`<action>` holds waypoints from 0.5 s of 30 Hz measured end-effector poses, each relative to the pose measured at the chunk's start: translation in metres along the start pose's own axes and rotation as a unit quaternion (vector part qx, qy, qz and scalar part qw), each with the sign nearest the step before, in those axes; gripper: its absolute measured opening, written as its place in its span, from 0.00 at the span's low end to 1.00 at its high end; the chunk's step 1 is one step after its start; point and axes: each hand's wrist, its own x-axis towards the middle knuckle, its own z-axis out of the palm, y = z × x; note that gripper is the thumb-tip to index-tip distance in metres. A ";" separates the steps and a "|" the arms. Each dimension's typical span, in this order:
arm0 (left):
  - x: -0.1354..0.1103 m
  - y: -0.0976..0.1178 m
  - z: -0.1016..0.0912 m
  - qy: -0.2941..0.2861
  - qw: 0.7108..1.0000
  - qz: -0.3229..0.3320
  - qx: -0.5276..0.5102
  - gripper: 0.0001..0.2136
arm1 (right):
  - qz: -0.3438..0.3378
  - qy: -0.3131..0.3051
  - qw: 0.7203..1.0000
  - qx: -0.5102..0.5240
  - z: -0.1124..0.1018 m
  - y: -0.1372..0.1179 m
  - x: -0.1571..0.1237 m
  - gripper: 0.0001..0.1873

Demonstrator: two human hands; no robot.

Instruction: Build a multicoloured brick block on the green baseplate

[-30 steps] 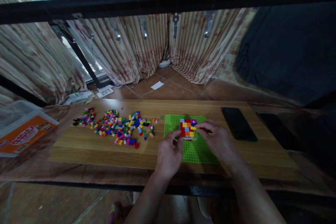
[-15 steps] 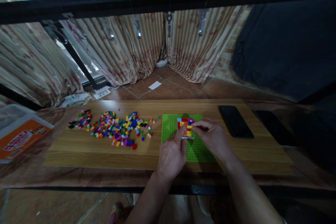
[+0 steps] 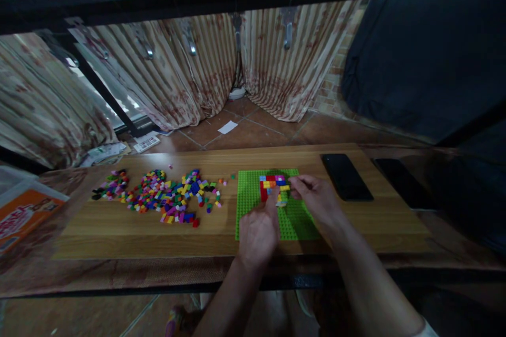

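Observation:
A small build of toy bricks (image 3: 270,185), in red, yellow, orange, blue and pink, sits over the green studded baseplate (image 3: 248,189). My left hand (image 3: 258,231) grips it from the near side, one finger lying across its face and hiding part of it. Whether the build touches the baseplate, I cannot tell. Just to the right of the build is my right hand (image 3: 318,200), thumb and fingertips pinched together. Anything between those fingertips is too small to make out.
Loose toy bricks (image 3: 168,195) lie heaped across the left of the wooden board (image 3: 150,239). A black phone (image 3: 347,177) rests on the right, with another dark flat device (image 3: 403,183) beyond it. At far left stands a clear tub with an orange label (image 3: 27,213).
My right fingertips have drawn slightly away from the build's right side. The left finger still lies across its face. The whole view has shifted a little.

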 end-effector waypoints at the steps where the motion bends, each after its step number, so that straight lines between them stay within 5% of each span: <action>1: 0.000 0.000 0.001 0.003 1.000 -0.001 0.004 0.28 | 0.006 -0.005 1.000 0.005 0.000 0.000 0.000 0.18; 15: 0.001 0.002 0.000 0.059 0.986 -0.046 -0.150 0.22 | 0.030 -0.032 0.999 0.030 0.009 0.007 0.003 0.20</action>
